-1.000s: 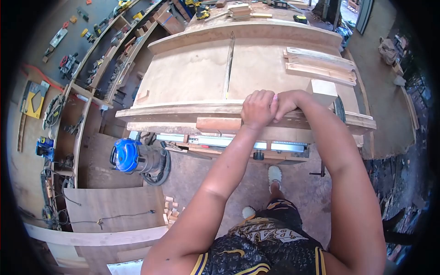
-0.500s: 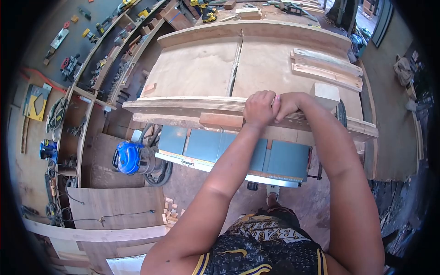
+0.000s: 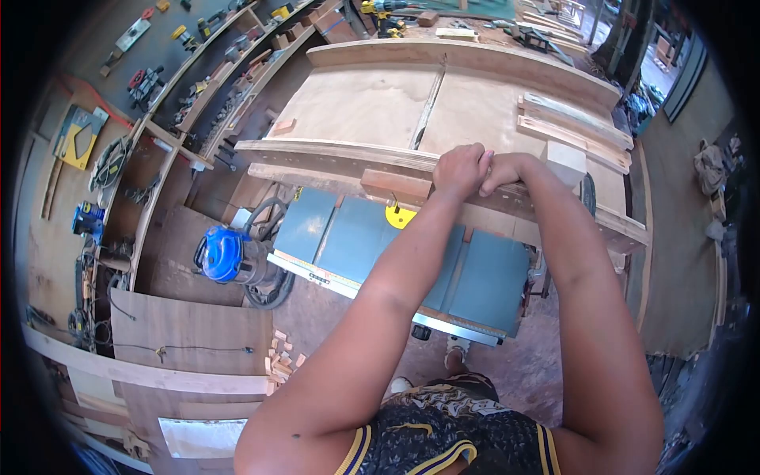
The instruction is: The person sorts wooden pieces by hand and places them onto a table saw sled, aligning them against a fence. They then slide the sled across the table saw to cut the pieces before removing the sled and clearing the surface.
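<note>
Sliding forward since the earlier view, a wooden sled is baring more of a blue-grey saw table and its yellow insert below the person's forearms. Just past it, the left hand and right hand are bearing down side by side, the grip of each closing over the sled's near fence. A reddish block is jutting from that fence left of the hands, in line with the sled's slot; a pale block is standing just beside the right wrist. From here, nobody is telling whether a blade is up or turning.

With both hands pushing right of the slot, the sled could be twisting and binding; a leftward slip could be bringing fingers toward that line, and too long a push could be tipping the sled off the saw's far side. Farther on, wood strips are lying on the sled, perhaps shifting under any jolt, short of the far fence. Beyond, a yellow drill is resting on a cluttered bench.
</note>
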A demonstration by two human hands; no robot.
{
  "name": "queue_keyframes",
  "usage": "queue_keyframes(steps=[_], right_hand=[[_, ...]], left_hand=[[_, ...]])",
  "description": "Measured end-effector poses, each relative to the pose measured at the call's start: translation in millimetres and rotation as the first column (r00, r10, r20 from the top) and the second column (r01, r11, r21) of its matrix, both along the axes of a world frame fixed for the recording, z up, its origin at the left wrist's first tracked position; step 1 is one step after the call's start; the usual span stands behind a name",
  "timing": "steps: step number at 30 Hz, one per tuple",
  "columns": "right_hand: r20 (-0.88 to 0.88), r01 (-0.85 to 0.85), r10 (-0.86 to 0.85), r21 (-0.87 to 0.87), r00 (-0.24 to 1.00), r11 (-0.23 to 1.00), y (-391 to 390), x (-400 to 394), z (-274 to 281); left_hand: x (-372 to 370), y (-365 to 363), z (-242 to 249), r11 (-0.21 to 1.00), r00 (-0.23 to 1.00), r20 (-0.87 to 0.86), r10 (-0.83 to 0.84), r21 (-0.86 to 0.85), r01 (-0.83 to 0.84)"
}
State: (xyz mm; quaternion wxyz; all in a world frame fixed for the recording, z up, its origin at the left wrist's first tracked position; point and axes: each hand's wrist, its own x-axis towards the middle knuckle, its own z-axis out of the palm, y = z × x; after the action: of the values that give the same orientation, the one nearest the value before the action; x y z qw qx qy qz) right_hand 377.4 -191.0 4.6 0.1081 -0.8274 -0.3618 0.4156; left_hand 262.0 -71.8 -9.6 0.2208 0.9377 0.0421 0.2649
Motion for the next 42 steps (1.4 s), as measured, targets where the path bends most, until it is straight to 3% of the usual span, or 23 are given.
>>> queue_keyframes(steps=[3, 7, 13, 15, 19, 21, 22, 24, 26, 28, 29, 31, 33, 37, 39, 42], right_hand=[[-0.064, -0.020, 0.024, 0.065, 0.998, 0.998, -4, -7, -6], [0.032, -0.055, 0.054, 0.038, 0.998, 0.998, -7, -37, 17], [-0.020, -0.141, 0.141, -0.012, 0.990, 0.990, -16, -106, 0], [0.023, -0.109, 0.108, 0.048, 0.994, 0.993, -24, -136, -10], [0.072, -0.059, 0.055, 0.053, 0.996, 0.997, -32, -174, -7], [-0.006, -0.087, 0.088, 0.127, 0.996, 0.988, -8, -166, -21], [-0.089, -0.110, 0.130, 0.204, 0.987, 0.973, 6, -160, -34], [-0.066, -0.125, 0.145, 0.239, 0.987, 0.963, 32, -160, -51], [-0.029, -0.112, 0.125, 0.281, 0.992, 0.953, 35, -150, -32], [-0.124, 0.162, -0.161, -0.009, 0.979, 0.987, 5, -156, -6], [-0.115, 0.205, -0.205, -0.013, 0.972, 0.979, -5, -158, -1], [0.311, 0.213, -0.171, -0.107, 0.935, 0.971, -11, -167, 10], [0.279, 0.154, -0.118, -0.112, 0.953, 0.982, -1, -170, 6], [0.215, 0.187, -0.162, -0.101, 0.963, 0.977, -6, -157, -13], [0.137, 0.301, -0.282, -0.145, 0.950, 0.943, -11, -168, 8], [0.054, 0.326, -0.322, -0.168, 0.945, 0.930, -12, -162, 0]], left_hand=[[-7, -4, 0, 1.000, 0.998, -0.060, 0.008, -0.021, -0.009], [-22, -7, 0, 0.998, 0.994, -0.106, 0.027, -0.056, -0.033], [-109, -20, 4, 0.995, 0.993, -0.119, 0.021, -0.089, -0.031], [-141, -25, 1, 0.993, 0.993, -0.115, 0.012, -0.111, -0.025], [-189, -24, -2, 0.964, 0.999, -0.013, -0.035, -0.264, 0.030], [-201, -19, -2, 0.751, 0.975, 0.204, -0.093, -0.628, 0.203], [-205, -13, -6, 0.752, 0.974, 0.206, -0.094, -0.627, 0.205], [-208, -1, -13, 0.769, 0.918, 0.393, -0.045, -0.573, 0.283], [-212, 10, -2, 0.787, 0.919, 0.390, -0.049, -0.552, 0.277], [-228, 13, -1, 0.785, 0.931, 0.359, -0.061, -0.559, 0.267], [-228, 14, 3, 0.815, 0.929, 0.360, -0.086, -0.511, 0.273], [-221, 13, 8, 0.826, 0.918, 0.368, -0.146, -0.466, 0.318], [-213, 12, 6, 0.873, 0.897, 0.382, -0.224, -0.329, 0.359], [-197, 2, -2, 0.873, 0.894, 0.325, -0.308, -0.278, 0.401], [-193, -2, -9, 0.905, 0.940, 0.209, -0.268, -0.281, 0.320], [-192, -5, -12, 0.926, 0.937, 0.254, -0.241, -0.229, 0.300]])
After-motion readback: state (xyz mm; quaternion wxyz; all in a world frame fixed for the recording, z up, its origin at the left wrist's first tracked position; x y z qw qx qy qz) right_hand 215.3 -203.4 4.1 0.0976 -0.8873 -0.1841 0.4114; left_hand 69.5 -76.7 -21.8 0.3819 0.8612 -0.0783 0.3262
